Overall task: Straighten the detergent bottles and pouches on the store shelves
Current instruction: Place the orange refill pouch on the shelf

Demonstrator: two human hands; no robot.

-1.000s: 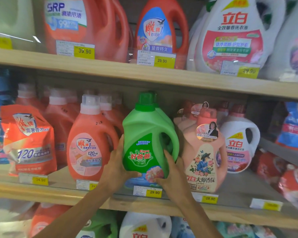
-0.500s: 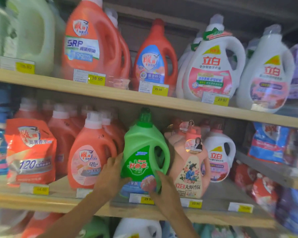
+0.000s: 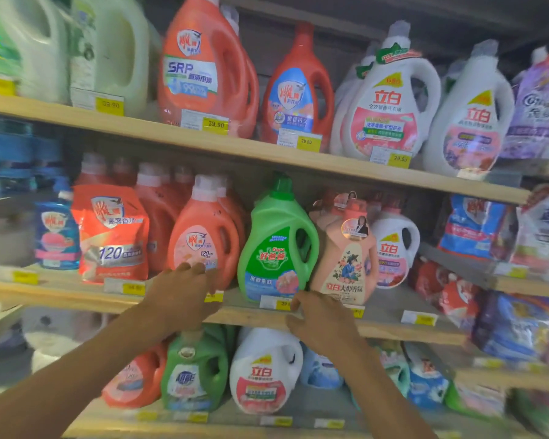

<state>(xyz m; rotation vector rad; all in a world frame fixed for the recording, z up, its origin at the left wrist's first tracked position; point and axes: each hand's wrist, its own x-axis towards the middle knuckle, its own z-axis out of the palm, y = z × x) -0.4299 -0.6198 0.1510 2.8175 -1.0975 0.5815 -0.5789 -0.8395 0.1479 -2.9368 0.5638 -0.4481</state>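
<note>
A green detergent bottle (image 3: 278, 245) stands upright on the middle shelf (image 3: 387, 324), between an orange bottle (image 3: 203, 236) and a peach-coloured bottle (image 3: 346, 255). My left hand (image 3: 181, 289) hovers in front of the orange bottle's base, fingers spread, holding nothing. My right hand (image 3: 322, 318) is at the shelf's front edge just below the green bottle, fingers loose and off the bottle. An orange pouch (image 3: 111, 232) stands further left on the same shelf.
The top shelf (image 3: 140, 134) carries large orange (image 3: 203, 64), red (image 3: 298, 90) and white bottles (image 3: 390, 103). More pouches (image 3: 476, 226) fill the right side. The bottom shelf holds a white bottle (image 3: 263, 372) and a green one (image 3: 194, 372). Yellow price tags line the shelf edges.
Both hands have let go of the green bottle and drawn back toward the shelf edge. The left hand shifted left to the orange bottle. The view has tilted up and pulled back.
</note>
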